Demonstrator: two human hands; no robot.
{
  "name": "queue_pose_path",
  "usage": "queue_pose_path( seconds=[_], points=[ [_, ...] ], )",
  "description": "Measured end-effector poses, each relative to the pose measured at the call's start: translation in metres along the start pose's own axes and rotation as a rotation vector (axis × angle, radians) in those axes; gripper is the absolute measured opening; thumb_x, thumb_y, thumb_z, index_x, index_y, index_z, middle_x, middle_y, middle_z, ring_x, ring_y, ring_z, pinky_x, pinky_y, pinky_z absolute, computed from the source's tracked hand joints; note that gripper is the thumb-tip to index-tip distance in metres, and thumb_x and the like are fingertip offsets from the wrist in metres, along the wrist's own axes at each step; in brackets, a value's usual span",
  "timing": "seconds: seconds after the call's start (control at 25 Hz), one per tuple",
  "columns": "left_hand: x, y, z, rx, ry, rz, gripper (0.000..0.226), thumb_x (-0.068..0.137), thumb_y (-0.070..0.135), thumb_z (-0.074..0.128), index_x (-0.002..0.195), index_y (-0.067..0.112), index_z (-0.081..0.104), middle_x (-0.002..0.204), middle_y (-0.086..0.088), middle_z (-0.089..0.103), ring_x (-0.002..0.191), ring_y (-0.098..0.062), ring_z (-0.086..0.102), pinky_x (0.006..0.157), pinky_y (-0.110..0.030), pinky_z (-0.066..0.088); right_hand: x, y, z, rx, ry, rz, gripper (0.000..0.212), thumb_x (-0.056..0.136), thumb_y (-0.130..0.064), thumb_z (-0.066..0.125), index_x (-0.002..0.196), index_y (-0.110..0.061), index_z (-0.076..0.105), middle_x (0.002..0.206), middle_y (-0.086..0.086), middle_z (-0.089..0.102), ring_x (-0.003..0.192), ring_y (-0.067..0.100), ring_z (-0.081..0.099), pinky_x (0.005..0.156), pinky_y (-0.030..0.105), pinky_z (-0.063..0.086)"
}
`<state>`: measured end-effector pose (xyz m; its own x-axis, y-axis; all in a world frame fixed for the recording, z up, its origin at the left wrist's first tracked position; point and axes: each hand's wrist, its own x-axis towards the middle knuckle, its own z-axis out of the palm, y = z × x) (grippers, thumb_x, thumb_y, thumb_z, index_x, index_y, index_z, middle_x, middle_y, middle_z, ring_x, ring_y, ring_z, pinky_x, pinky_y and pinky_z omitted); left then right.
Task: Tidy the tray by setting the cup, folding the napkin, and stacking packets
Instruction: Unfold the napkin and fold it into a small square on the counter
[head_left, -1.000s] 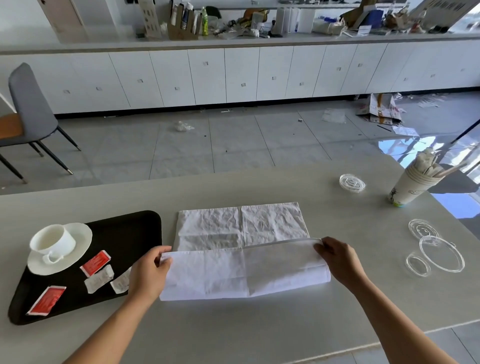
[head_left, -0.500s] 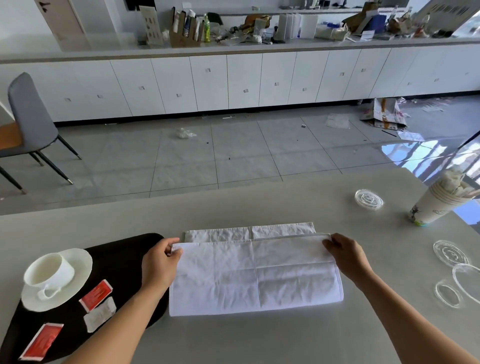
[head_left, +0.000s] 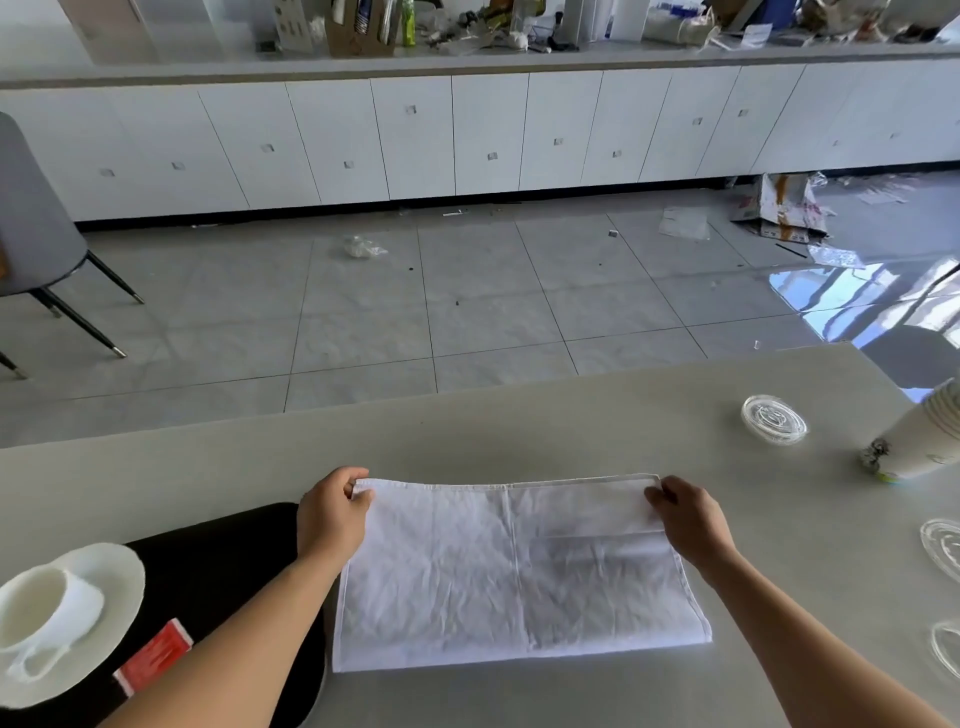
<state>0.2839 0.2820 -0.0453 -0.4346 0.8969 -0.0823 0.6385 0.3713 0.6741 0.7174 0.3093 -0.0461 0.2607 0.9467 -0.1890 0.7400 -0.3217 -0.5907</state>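
Observation:
A white cloth napkin (head_left: 514, 577) lies folded in half on the grey table (head_left: 519, 431). My left hand (head_left: 332, 512) pinches its far left corner, and my right hand (head_left: 685, 519) pinches its far right corner. To the left sits a black tray (head_left: 218, 551). On the tray a white cup (head_left: 47, 618) stands on a white saucer (head_left: 117, 571). One red packet (head_left: 156, 657) shows beside my left forearm, which hides other parts of the tray.
Clear plastic lids lie at the right: one (head_left: 774, 420) farther back, two others (head_left: 943, 545) cut by the frame edge. A stack of paper cups (head_left: 919, 441) stands at the right edge. A grey chair (head_left: 36, 239) stands on the floor beyond the table.
Both hands carried the napkin's near edge away from me over the far edge, so the napkin now lies folded in half. The view has tilted and the tray slid toward the lower left.

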Motion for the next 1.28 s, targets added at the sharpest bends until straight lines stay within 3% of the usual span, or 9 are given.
queue_pose_path(
  seconds=[0.16,0.32,0.56,0.72,0.8,0.92,1.04,1.16,1.28],
  points=[
    [0.005,-0.003,0.009,0.070,-0.024,0.002,0.026,0.084,0.010,0.066,0.110,0.012,0.067,0.086,-0.003,0.066,0.083,-0.024,0.061,0.074,-0.031,0.044,0.004,0.001,0.006,-0.019,0.007,0.005,0.035,0.092,-0.020,0.061,0.063,-0.009,0.046,0.056,0.009,0.051,0.059,0.032,0.047,0.051,0.033,0.034],
    [-0.005,-0.005,0.016,0.261,-0.034,0.112,0.032,0.083,0.004,0.063,0.115,0.008,0.063,0.108,-0.013,0.068,0.101,-0.033,0.063,0.081,-0.039,0.049,0.000,-0.001,0.008,0.028,0.089,0.014,0.023,0.089,-0.022,0.067,0.069,-0.011,0.060,0.059,0.005,0.060,0.061,0.033,0.056,0.056,0.033,0.039],
    [-0.010,-0.013,0.016,0.293,-0.030,0.124,0.032,0.083,0.001,0.062,0.115,0.005,0.064,0.107,-0.017,0.068,0.099,-0.035,0.063,0.080,-0.041,0.050,0.003,0.000,0.011,0.033,0.131,0.001,0.021,0.088,-0.023,0.070,0.071,-0.013,0.062,0.058,0.002,0.058,0.062,0.032,0.055,0.056,0.032,0.038],
    [-0.019,-0.006,0.014,0.332,-0.018,0.103,0.039,0.079,0.007,0.068,0.117,0.011,0.062,0.110,-0.016,0.057,0.097,-0.036,0.058,0.072,-0.043,0.052,0.001,0.005,0.012,0.063,0.206,-0.009,0.011,0.084,-0.019,0.075,0.089,-0.010,0.072,0.076,0.006,0.068,0.072,0.029,0.061,0.066,0.031,0.043],
    [-0.034,-0.006,0.015,0.380,0.001,0.202,0.039,0.074,0.009,0.073,0.112,0.012,0.064,0.109,-0.014,0.054,0.095,-0.035,0.055,0.072,-0.042,0.053,-0.008,0.011,0.013,0.064,0.273,-0.033,0.011,0.084,-0.016,0.075,0.093,-0.010,0.072,0.086,0.007,0.069,0.076,0.028,0.063,0.068,0.030,0.043],
    [-0.068,-0.013,0.018,0.434,-0.037,0.429,0.038,0.078,0.016,0.069,0.115,0.013,0.064,0.120,-0.012,0.056,0.106,-0.034,0.058,0.082,-0.044,0.053,-0.038,0.007,0.024,-0.015,0.285,-0.195,0.013,0.083,-0.013,0.073,0.096,-0.016,0.071,0.096,0.003,0.068,0.086,0.028,0.063,0.069,0.031,0.047],
    [-0.101,-0.018,0.025,0.509,-0.084,0.540,0.044,0.092,0.038,0.042,0.127,0.016,0.056,0.138,-0.013,0.049,0.129,-0.033,0.046,0.103,-0.048,0.043,-0.079,-0.020,0.053,-0.109,0.188,-0.429,0.026,0.086,-0.016,0.072,0.112,-0.015,0.071,0.119,0.004,0.068,0.110,0.031,0.059,0.088,0.037,0.051],
    [-0.126,-0.024,0.032,0.624,-0.150,0.527,0.060,0.095,0.054,0.026,0.144,0.022,0.038,0.156,-0.013,0.028,0.146,-0.032,0.020,0.118,-0.048,0.015,-0.123,-0.055,0.092,-0.221,0.049,-0.595,0.044,0.096,-0.036,0.057,0.136,-0.020,0.056,0.147,-0.002,0.050,0.140,0.025,0.040,0.112,0.041,0.036],
    [-0.141,-0.031,0.038,0.695,-0.192,0.475,0.071,0.093,0.063,0.021,0.150,0.020,0.025,0.158,-0.017,0.020,0.146,-0.035,0.015,0.118,-0.049,0.007,-0.153,-0.074,0.127,-0.392,-0.086,-0.722,0.057,0.100,-0.053,0.033,0.149,-0.025,0.036,0.162,-0.007,0.021,0.151,0.023,0.011,0.117,0.045,0.010]
  ],
)
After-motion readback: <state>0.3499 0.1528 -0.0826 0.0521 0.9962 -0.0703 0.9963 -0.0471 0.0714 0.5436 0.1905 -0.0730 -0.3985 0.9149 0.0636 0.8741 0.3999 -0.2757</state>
